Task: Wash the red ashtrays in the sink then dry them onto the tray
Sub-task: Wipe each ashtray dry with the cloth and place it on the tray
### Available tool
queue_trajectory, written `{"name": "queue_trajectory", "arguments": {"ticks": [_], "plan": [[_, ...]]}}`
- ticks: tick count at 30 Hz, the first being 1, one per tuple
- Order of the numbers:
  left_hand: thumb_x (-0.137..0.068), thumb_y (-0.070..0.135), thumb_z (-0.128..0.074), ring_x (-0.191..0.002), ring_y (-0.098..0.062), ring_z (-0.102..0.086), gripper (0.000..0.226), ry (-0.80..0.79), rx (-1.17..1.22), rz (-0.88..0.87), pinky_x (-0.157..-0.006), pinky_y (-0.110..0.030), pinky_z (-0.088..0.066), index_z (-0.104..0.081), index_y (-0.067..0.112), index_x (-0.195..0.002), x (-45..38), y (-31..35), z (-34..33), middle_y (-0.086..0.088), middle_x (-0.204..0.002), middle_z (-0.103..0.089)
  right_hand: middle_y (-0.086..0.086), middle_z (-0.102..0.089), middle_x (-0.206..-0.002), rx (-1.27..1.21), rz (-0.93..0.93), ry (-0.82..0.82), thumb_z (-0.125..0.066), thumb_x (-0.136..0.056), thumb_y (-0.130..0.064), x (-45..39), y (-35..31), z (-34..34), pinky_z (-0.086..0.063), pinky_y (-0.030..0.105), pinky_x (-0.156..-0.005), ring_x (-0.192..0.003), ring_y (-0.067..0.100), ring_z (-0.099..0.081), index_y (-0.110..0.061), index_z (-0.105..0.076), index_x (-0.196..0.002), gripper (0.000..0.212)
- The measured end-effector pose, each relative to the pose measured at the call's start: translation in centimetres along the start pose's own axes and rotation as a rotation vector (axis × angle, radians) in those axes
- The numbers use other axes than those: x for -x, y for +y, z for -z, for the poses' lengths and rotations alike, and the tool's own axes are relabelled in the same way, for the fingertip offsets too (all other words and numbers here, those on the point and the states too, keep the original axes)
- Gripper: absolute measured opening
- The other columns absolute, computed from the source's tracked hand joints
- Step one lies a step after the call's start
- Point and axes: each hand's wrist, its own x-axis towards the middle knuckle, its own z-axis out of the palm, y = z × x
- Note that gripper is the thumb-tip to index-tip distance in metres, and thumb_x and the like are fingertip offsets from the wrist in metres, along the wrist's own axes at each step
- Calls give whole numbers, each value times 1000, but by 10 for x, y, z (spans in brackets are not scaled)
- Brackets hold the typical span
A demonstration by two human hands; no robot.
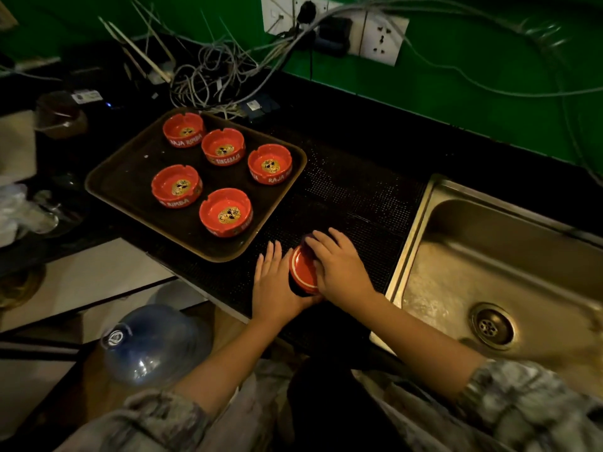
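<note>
A red ashtray (303, 267) is held on its side above the black dotted mat (359, 197), its base facing me. My left hand (272, 285) cups it from the left, fingers straight and thumb hooked under its lower edge. Over its right side lies my right hand (339, 265), fingers bent round a dark purple cloth (307, 238) pressed onto the ashtray. The brown tray (124, 177) to the left carries several red ashtrays (225, 212) standing upright. On the right is the steel sink (489, 256), with no ashtray in it.
Tangled cables (212, 79) and wall sockets (381, 37) sit behind the tray against the green wall. A brown jar (60, 117) stands at the far left. A blue water bottle (153, 344) stands on the floor below the counter edge.
</note>
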Motion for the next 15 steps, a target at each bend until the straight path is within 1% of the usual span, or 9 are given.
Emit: {"name": "queue_trajectory", "arguments": {"ticks": [2,4,6,8,9,11,13,15], "plan": [[-57,80,-37,-150,-16,-2,112,-9,-31,-7,-122,-37,-2,-30,17,-150,0,0,1,-9,-160,-19,9,-54,-136,-37,20,-3,-56,-87,-22,2,-8,-4,-31,47,-112,-130,37,-42,-11,-55,-132,46],[-59,73,-34,-150,-16,-1,108,-12,-22,-7,-122,-36,0,-29,16,-150,0,1,2,-9,-161,-17,6,-53,-137,-77,89,-28,-54,-88,-22,12,-8,-4,-31,43,-112,-130,32,-41,-13,-55,-131,44],[-59,76,-35,-150,-17,-1,109,-14,-4,-9,-122,-36,0,-29,15,-150,0,0,3,-10,-161,-16,1,-52,-137,-116,170,-83,-53,-90,-22,26,-2,0,-29,38,-112,-131,27,-39,-16,-54,-131,42],[-57,86,-41,-150,-17,-2,117,-9,-2,-9,-122,-36,0,-31,16,-150,0,-1,1,-11,-160,-17,-1,-52,-137,-114,210,-120,-54,-88,-20,37,12,6,-28,35,-113,-131,25,-38,-19,-54,-132,44],[-54,91,-44,-150,-16,-4,121,3,4,-4,-122,-36,0,-32,16,-149,0,-1,0,-11,-160,-18,0,-52,-137,-104,204,-116,-54,-87,-19,39,20,9,-29,36,-113,-131,26,-39,-19,-54,-132,45],[-50,96,-47,-150,-16,-6,127,22,14,5,-122,-37,-3,-34,17,-148,1,-1,-1,-10,-160,-21,4,-53,-136,-64,142,-80,-55,-86,-17,33,32,13,-34,44,-111,-130,32,-41,-15,-55,-131,44],[-49,97,-48,-150,-16,-8,128,22,12,10,-122,-37,-4,-34,17,-148,1,-1,-2,-9,-159,-22,8,-54,-136,-27,49,-45,-58,-87,-14,20,29,12,-35,49,-109,-129,37,-43,-12,-56,-130,44],[-50,93,-50,-150,-15,-7,125,6,-1,13,-122,-36,-2,-34,17,-148,0,0,-2,-9,-159,-21,10,-55,-135,-38,16,-30,-61,-86,-13,6,16,7,-34,49,-110,-130,39,-43,-10,-57,-130,44]]}}
